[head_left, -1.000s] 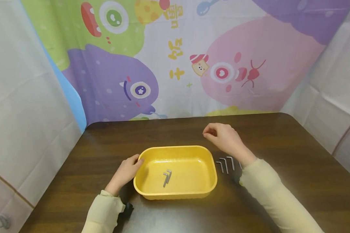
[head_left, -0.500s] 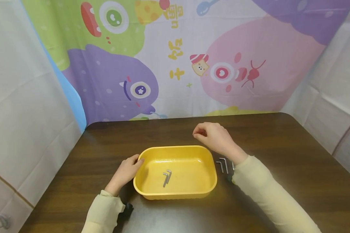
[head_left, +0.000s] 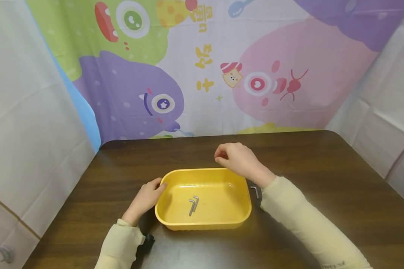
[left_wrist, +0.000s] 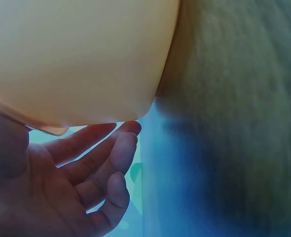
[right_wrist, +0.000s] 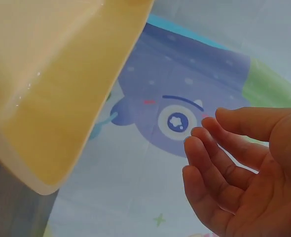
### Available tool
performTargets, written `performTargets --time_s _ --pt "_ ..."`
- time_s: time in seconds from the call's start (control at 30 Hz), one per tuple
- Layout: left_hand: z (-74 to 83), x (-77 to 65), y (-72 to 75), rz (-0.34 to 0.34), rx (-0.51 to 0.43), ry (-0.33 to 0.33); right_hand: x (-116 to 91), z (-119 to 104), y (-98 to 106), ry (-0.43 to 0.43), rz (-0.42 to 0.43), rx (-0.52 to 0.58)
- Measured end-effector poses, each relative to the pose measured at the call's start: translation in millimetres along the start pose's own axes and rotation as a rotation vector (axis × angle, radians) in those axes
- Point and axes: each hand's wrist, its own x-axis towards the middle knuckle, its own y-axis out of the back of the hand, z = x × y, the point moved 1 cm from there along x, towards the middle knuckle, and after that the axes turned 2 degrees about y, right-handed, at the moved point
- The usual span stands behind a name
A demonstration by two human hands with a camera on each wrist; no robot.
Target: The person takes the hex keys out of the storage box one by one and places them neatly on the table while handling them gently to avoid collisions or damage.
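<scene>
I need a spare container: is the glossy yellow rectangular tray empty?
Not empty: the head view shows two L-shaped grey metal keys lying inside the yellow tray, with bare space around them.

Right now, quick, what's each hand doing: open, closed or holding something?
Left hand: holding the yellow tray by its edge.
Right hand: open, loosely curled, nothing visible in it.

Soft, even light; pale glare on the desk before me. Left-wrist view: dim, blue-tinted, desk grain blurred.
</scene>
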Motion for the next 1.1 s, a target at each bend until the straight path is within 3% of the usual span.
performTargets --time_s 0.33,0.9,1.1 --pt "-1.0 -0.2 -0.4 -0.01 -0.008 0.001 6.6 -5.5 -14.1 -0.004 -0.098 -0.012" --pt "1.1 -0.8 1.3 -0.01 0.007 -0.011 9.2 -22.5 -41.4 0.016 -0.335 -0.055" --pt "-0.3 -0.2 0.4 -0.009 0.005 -0.006 10.0 -28.8 -48.4 0.035 -0.367 -0.081"
